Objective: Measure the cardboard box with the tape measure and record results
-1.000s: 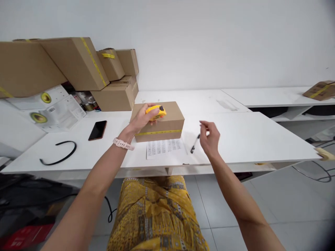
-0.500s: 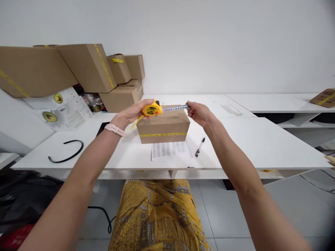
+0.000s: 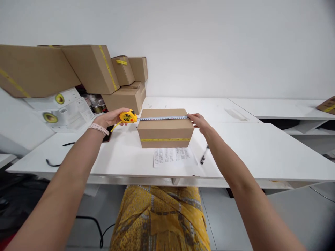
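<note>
A brown cardboard box (image 3: pixel 165 132) with a yellow tape band stands on the white table (image 3: pixel 251 150). My left hand (image 3: pixel 111 118) grips a yellow tape measure (image 3: pixel 128 116) just left of the box. Its blade (image 3: pixel 163 118) stretches across the box's top. My right hand (image 3: pixel 198 121) pinches the blade's end at the box's right edge. A printed sheet (image 3: pixel 172 156) lies in front of the box, and a black pen (image 3: pixel 203 158) lies to the right of the sheet, partly behind my right arm.
Several cardboard boxes (image 3: pixel 89 69) are stacked at the back left, over white avocado-printed packages (image 3: pixel 57 108). A black curved band (image 3: pixel 53 162) and a dark phone (image 3: pixel 106 136) lie on the left, partly hidden by my arm. Another box (image 3: pixel 327 104) sits far right.
My left hand has moved left with the tape measure while my right hand drew the blade out. The blade has come down onto the box's top, spanning its width.
</note>
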A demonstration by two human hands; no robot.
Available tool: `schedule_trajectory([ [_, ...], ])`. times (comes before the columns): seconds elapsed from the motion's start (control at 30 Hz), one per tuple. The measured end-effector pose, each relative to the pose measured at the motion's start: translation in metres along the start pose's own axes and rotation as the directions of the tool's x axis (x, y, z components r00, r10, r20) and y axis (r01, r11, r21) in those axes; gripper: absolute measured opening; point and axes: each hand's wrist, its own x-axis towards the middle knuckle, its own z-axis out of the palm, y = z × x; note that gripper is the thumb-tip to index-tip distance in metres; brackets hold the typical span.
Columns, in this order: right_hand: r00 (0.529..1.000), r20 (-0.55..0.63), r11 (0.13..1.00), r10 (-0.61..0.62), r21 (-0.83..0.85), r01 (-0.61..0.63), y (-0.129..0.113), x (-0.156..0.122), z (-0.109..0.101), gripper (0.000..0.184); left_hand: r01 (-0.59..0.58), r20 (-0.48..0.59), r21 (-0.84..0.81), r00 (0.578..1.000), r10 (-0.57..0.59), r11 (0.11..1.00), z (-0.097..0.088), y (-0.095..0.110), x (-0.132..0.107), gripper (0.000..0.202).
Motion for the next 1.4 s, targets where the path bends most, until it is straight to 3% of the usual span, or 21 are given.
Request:
schedule_trajectory([
  [0.17,0.988,0.151,0.995,0.022,-0.103,-0.006,0.006,-0.011,0.000,0.047,-0.014,0.057,0.028,0.998,0.012,1.000,0.004,0.003,0.009,0.042],
  [0.3,0.978,0.207,0.994,0.038,-0.107,-0.016,0.009,-0.014,0.000,0.049,-0.036,0.089,0.047,0.996,0.032,0.998,0.005,0.004,0.006,0.047],
  [0.67,0.990,0.137,0.990,-0.041,-0.132,0.059,0.001,-0.011,-0.001,0.040,-0.028,0.080,0.064,0.996,0.023,0.998,0.002,-0.001,0.010,0.048],
  [0.83,0.988,0.024,0.885,-0.150,-0.442,0.145,-0.013,-0.002,-0.002,0.039,-0.146,0.049,0.142,0.989,0.140,0.979,0.013,0.021,-0.015,0.039],
  [0.93,0.968,-0.007,0.910,-0.251,-0.342,0.233,-0.032,0.007,-0.003,0.034,-0.177,0.185,0.204,0.973,0.140,0.963,0.048,0.023,-0.051,0.040],
  [1.0,0.940,-0.030,0.928,-0.339,-0.172,0.329,-0.045,0.012,0.004,0.031,-0.117,0.328,0.129,0.942,0.068,0.985,0.092,0.007,-0.079,0.041],
  [1.07,0.914,0.007,0.905,-0.407,-0.137,0.404,-0.056,0.016,0.019,0.030,-0.010,0.449,-0.101,0.892,0.055,0.995,0.148,-0.018,-0.103,0.048],
  [1.1,0.903,0.064,0.888,-0.425,-0.165,0.430,-0.060,0.018,0.028,0.030,0.036,0.471,-0.243,0.878,0.085,0.969,0.176,-0.031,-0.113,0.050],
  [1.2,0.875,0.256,0.832,-0.411,-0.286,0.475,-0.066,0.027,0.058,0.029,0.107,0.367,-0.548,0.922,0.123,0.830,0.243,-0.056,-0.127,0.052],
  [1.3,0.863,0.298,0.778,-0.408,-0.381,0.500,-0.067,0.042,0.080,0.030,0.069,0.254,-0.621,0.960,0.118,0.781,0.263,-0.051,-0.122,0.051],
  [1.4,0.875,0.268,0.742,-0.402,-0.464,0.484,-0.063,0.057,0.089,0.032,0.049,0.210,-0.606,0.973,0.100,0.794,0.254,-0.035,-0.112,0.049],
])
